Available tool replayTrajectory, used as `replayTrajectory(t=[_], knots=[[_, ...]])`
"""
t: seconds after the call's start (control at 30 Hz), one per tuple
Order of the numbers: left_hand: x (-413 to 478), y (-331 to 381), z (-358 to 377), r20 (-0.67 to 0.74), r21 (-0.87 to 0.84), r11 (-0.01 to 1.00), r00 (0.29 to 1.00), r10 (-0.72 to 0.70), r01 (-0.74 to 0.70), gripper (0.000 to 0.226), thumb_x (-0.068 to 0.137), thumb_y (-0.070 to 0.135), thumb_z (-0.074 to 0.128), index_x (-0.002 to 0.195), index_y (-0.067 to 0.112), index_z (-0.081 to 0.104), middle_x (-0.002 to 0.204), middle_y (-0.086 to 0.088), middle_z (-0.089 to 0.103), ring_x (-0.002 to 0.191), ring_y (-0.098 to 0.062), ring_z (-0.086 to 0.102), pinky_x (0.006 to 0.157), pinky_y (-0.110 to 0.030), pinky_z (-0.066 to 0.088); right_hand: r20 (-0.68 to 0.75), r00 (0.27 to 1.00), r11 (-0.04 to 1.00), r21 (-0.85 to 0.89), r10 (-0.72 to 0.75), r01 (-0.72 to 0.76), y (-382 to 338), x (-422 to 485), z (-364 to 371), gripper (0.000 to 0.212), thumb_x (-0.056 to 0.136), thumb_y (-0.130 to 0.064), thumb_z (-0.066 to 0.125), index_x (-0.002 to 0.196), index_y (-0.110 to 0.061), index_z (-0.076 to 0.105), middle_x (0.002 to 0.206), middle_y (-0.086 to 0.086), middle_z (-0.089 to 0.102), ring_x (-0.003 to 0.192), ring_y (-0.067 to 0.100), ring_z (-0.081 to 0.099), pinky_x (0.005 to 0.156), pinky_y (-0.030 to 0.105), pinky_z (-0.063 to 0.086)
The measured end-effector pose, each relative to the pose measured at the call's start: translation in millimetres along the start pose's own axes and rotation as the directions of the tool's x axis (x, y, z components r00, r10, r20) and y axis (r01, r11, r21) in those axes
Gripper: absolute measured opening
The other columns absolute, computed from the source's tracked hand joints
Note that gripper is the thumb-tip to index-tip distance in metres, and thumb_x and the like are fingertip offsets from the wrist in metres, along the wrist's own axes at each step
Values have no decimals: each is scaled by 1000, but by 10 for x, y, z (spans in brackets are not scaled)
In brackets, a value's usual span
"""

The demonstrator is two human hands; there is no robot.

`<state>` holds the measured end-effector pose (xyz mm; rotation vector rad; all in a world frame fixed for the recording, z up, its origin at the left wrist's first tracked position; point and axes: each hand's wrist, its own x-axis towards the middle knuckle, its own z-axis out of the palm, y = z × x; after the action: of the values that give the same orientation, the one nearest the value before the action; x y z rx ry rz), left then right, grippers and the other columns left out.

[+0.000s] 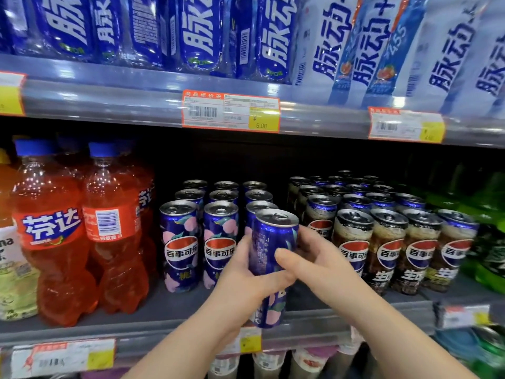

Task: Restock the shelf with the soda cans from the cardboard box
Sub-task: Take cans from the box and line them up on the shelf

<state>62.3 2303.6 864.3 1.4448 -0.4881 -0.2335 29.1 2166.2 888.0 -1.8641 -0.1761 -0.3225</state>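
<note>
Soda can (pixel 273 242), blue with peach print, held upright at the front edge of the shelf (pixel 164 305), in front of the third column of matching peach cans (pixel 179 242). Left to right on this shelf: orange soda bottles (pixel 49 228), peach cans in three columns, the held can, then dark cola cans (pixel 388 247), green bottles (pixel 489 242) at far right. Left hand (pixel 243 272) wraps the can's lower body from the left, its grip pressed around the can. Right hand (pixel 314 258) meets it from the right, thumb across the can's front, fingers behind, also closed on it. Price tag (pixel 231 112) on the shelf rail above reads 6.00.
</note>
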Motion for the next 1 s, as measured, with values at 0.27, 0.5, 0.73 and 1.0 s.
replayTrajectory(t=[0.27, 0.5, 0.73, 1.0], knots=[[74, 11, 100, -66, 201, 979, 998, -21, 33, 63, 50, 33, 77, 106, 42, 49, 108, 13, 61, 99, -3, 60, 87, -27, 52, -172, 985, 998, -60, 18, -29, 65, 10, -128, 40, 64, -27, 82, 100, -26, 65, 94, -5, 74, 89, 9, 68, 83, 34, 56], [13, -76, -386, -225, 239, 968, 974, -26, 81, 14, 79, 16, 70, 90, 20, 62, 71, 1, 61, 67, -13, 61, 58, -15, 45, -351, 935, 987, -126, 51, -101, 214, 210, -158, 55, 61, -36, 82, 109, -24, 57, 103, -9, 68, 97, 11, 64, 86, 34, 52], [33, -222, -621, -232, 333, 928, 968, -94, 170, 10, 85, 14, 64, 79, 7, 67, 64, -3, 63, 53, -11, 56, 46, -14, 42, -406, 911, 975, -166, 70, -148, 332, 336, -88, 60, 67, -34, 79, 119, -22, 52, 113, -4, 63, 106, 15, 59, 88, 30, 46], [60, -287, -694, -234, 247, 944, 959, -160, 217, 22, 87, 12, 62, 65, 10, 63, 50, -2, 63, 43, -10, 55, 46, -19, 40, -260, 947, 927, -272, 189, -260, 569, 116, -36, 71, 70, -15, 76, 121, -40, 35, 100, -25, 55, 103, 10, 57, 95, 32, 46]])
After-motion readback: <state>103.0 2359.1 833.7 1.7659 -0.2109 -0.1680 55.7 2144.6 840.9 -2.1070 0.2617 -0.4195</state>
